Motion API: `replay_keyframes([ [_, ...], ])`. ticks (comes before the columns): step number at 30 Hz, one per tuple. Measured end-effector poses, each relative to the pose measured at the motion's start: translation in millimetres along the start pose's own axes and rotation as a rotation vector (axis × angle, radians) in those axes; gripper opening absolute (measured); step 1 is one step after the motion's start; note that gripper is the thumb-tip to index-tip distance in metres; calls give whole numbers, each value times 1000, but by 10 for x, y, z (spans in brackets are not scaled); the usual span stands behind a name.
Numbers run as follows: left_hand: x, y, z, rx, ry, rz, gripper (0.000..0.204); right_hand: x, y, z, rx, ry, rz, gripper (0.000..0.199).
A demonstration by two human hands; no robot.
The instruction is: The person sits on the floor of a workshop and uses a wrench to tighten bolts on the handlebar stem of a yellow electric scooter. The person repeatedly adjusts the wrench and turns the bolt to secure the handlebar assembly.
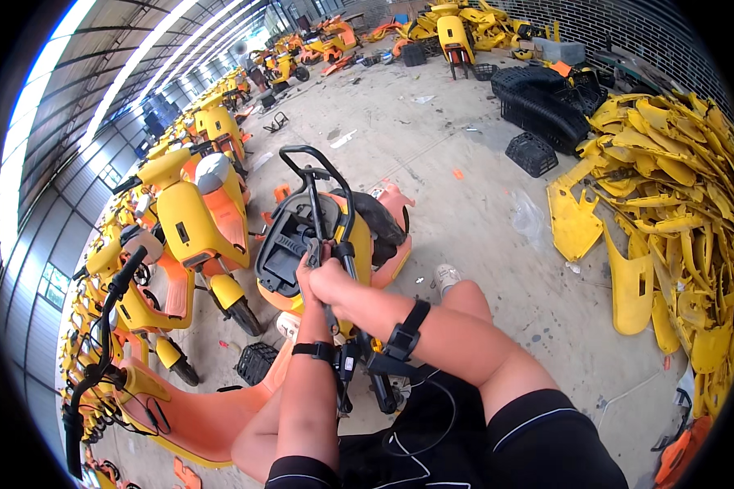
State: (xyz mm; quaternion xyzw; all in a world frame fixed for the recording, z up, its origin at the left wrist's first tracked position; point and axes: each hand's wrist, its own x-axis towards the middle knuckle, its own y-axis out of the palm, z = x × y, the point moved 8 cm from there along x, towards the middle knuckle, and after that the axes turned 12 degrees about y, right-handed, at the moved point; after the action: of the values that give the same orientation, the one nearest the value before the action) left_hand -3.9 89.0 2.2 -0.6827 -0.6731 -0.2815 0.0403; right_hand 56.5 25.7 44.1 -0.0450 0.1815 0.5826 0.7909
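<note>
A partly stripped yellow and orange scooter (pixel 367 244) stands in front of me, its seat gone and its black storage tub (pixel 281 253) exposed. My left hand (pixel 306 275) is closed around a grey metal tool (pixel 313 251) whose tip points into the tub's rear edge. Pressed against it, my right hand (pixel 334 287) is fisted around the black tubular rear rack (pixel 344 213) of the scooter. Both wrists wear black straps. A yellow and black tool (pixel 365 352) hangs below my forearms, partly hidden.
Rows of yellow scooters (pixel 192 216) line the left side. An orange floor panel (pixel 208 420) lies at lower left beside a black basket (pixel 257 361). A heap of yellow body panels (pixel 669 212) fills the right, with black baskets (pixel 538 102) behind. My bare knee (pixel 469 297) is raised.
</note>
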Motion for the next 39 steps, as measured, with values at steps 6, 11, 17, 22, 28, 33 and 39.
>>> replay_keyframes([
  [6, -172, 65, -305, 119, -14, -64, 19, -53, 175, -164, 255, 21, 118, 74],
  [11, -59, 274, -303, 132, 61, 25, 17, 299, 188, -281, -54, -200, 128, 74],
  [17, -21, -101, -27, 163, 7, 100, 10, -472, -459, 637, -222, -111, 325, 34],
  [22, -45, 196, -335, 225, 47, 119, 20, 10, -1083, 1053, -661, -197, 289, 30],
  [28, -31, 182, -282, 227, 77, 106, 23, 479, -1097, 1000, -1220, -267, 340, 33],
  [33, -57, 199, -354, 178, 74, 77, 23, 501, -921, 1086, -1282, -305, 414, 32],
  [39, -72, 190, -299, 175, 85, 69, 24, 509, -955, 968, -981, -180, 475, 34],
])
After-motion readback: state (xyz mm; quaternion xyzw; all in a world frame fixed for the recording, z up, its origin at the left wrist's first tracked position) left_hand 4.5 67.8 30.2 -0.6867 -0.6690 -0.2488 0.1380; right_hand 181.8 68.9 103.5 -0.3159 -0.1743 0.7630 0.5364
